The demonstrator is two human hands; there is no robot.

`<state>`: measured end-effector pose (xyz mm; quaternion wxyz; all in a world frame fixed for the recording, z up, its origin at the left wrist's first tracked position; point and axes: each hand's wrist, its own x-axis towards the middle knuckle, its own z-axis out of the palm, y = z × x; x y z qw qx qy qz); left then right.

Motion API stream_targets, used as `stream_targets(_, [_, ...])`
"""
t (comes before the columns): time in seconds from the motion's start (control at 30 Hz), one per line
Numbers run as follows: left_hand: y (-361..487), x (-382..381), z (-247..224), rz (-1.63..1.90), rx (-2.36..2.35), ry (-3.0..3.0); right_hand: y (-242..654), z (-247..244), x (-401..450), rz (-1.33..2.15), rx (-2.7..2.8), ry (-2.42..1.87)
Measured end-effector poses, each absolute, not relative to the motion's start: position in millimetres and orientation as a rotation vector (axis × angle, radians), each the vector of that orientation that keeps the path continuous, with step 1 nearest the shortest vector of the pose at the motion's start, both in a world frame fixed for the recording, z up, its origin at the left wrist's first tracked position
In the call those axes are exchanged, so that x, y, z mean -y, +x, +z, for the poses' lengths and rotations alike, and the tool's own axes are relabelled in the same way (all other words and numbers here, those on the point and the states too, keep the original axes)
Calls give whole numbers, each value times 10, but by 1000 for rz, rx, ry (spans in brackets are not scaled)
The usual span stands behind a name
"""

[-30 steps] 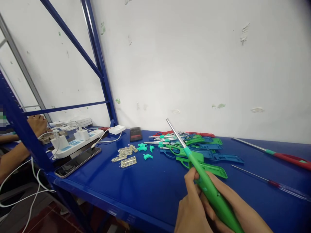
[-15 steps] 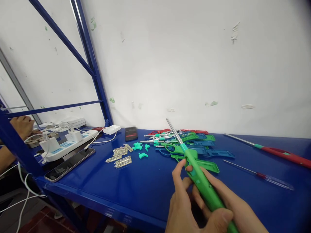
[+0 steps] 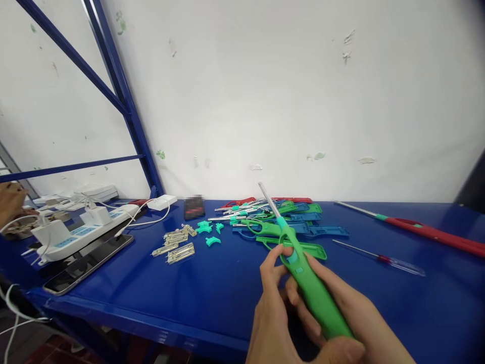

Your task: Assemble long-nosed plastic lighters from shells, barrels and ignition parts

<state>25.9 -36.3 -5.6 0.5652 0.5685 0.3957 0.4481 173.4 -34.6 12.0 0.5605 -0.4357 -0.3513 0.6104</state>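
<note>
A green long-neck gas lighter with a silver metal tube slants up and away in front of me. My left hand grips it from the left, a finger at the turquoise trigger and the thumb across its lower end. Along its right side, my right hand is wrapped round the body; some of its fingers show beneath. Beyond the tube lie loose green and blue lighter shells with metal tubes. Several turquoise triggers and clear fuel cartridges lie to the left.
On the right are a red long-neck lighter and a screwdriver with a clear handle. A phone, a white power strip and cables lie left, near a blue frame post. Another person's hand is at the far left.
The view has swung slightly right, so the table things sit further left. The green lighter has rolled a little in my hands, showing its turquoise trigger more plainly. Both hands still hold it.
</note>
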Motion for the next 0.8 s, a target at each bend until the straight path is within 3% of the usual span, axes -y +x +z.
stream_targets(0.27, [304, 302, -161, 1217, -800, 1568, 1863, 179, 338, 1308, 777, -1123])
stream_targets(0.53, [235, 342, -17, 997, -911, 1446, 2042, 137, 244, 1019, 989, -1129])
stream_targets(0.8, [235, 335, 110, 938, -908, 1376, 2012, 155, 282, 1022, 1074, -1132])
